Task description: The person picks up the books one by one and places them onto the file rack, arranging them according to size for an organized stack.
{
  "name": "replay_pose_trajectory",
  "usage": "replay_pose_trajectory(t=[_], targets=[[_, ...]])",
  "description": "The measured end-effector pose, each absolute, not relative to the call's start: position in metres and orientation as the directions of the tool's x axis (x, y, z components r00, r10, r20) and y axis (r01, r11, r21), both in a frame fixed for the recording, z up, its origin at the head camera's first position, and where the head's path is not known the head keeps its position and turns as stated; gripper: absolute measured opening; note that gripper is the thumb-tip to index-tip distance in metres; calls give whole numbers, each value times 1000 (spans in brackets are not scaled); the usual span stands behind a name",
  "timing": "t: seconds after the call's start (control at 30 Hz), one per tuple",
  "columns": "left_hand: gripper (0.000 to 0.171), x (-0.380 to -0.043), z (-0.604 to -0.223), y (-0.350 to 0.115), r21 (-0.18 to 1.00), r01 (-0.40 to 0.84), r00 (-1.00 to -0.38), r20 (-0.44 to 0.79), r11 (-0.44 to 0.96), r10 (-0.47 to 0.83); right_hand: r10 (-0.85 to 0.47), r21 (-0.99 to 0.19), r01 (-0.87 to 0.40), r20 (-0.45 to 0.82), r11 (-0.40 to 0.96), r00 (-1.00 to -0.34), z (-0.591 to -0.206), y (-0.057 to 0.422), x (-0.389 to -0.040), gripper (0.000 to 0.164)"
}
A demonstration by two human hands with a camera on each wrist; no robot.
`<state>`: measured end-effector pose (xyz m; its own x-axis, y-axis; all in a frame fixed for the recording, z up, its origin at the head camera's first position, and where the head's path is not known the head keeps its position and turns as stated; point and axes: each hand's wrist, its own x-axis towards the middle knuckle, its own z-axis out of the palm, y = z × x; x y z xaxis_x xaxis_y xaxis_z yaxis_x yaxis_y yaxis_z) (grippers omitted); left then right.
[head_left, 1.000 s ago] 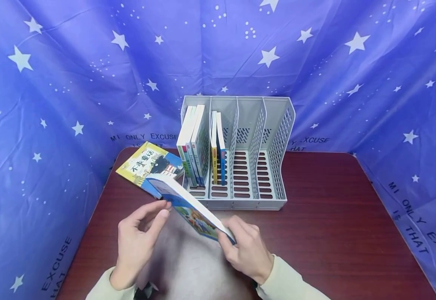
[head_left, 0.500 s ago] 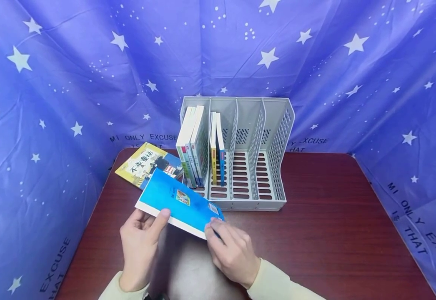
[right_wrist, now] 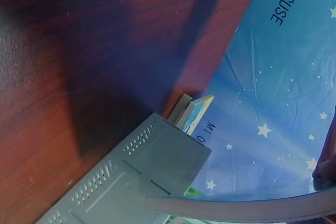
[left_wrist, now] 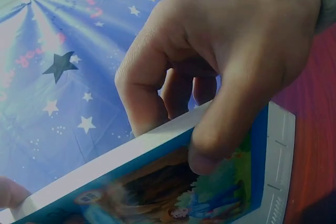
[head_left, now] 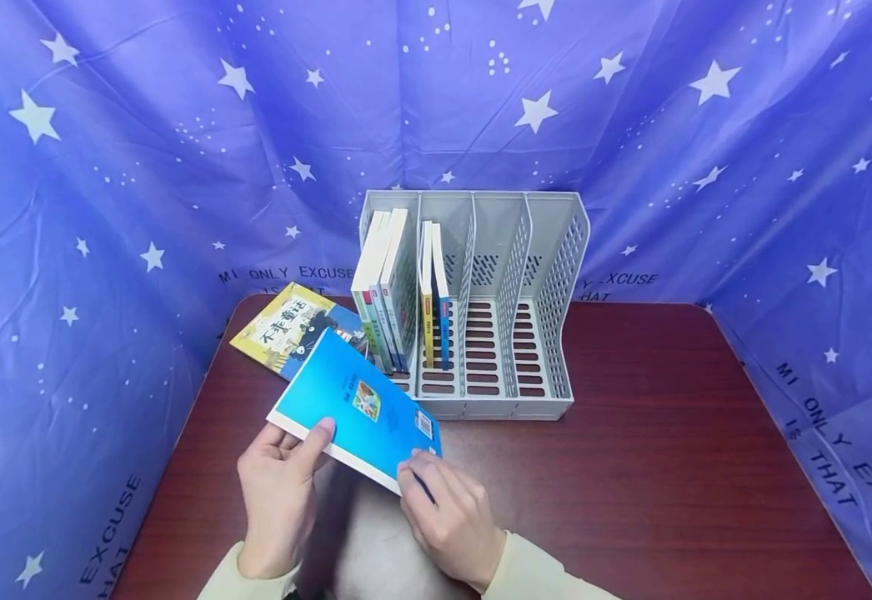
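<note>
A blue book is held tilted in front of the grey rack, its back cover with a small picture and barcode facing up. My left hand pinches the white page edge, thumb on top. My right hand grips the lower right corner. In the left wrist view the illustrated cover shows below the left hand. The right wrist view has the book's edge along the bottom; the right hand is mostly out of that view. Behind the book, a yellow-and-blue book lies flat, partly covered.
The grey four-slot rack stands at the table's back. Several books stand in its leftmost slot. Two thin books, one yellow and one blue, stand in the slot beside it. A starry blue curtain surrounds the dark red table.
The blue book has turned from nearly edge-on to back cover up. My left hand has taken hold of its page edge. My right hand has shifted slightly left, still gripping the corner.
</note>
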<state>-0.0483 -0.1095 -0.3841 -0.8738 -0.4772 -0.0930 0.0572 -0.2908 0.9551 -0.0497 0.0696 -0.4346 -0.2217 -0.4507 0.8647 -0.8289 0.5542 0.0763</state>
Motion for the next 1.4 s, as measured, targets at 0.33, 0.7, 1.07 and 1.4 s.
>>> replay_pose_trajectory(t=[0.33, 0.7, 1.07, 1.4], targets=[[37, -49, -384, -116, 933, 86, -904, -75, -349, -422, -466, -38, -833, 815, 551, -345, -439, 76, -48, 40], [36, -47, -382, -129, 984, 108, -981, 83, -139, -174, -316, -321, -830, 813, 456, -488, -401, 112, -80, 44], [31, -48, -385, -139, 926, 357, -932, 345, 124, 112, -344, -809, -522, 425, 271, -837, -366, 142, -93, 55], [27, -46, -383, -142, 923, 328, -927, 272, 201, 260, -481, -933, -343, 252, 111, -840, -380, 148, -90, 30]])
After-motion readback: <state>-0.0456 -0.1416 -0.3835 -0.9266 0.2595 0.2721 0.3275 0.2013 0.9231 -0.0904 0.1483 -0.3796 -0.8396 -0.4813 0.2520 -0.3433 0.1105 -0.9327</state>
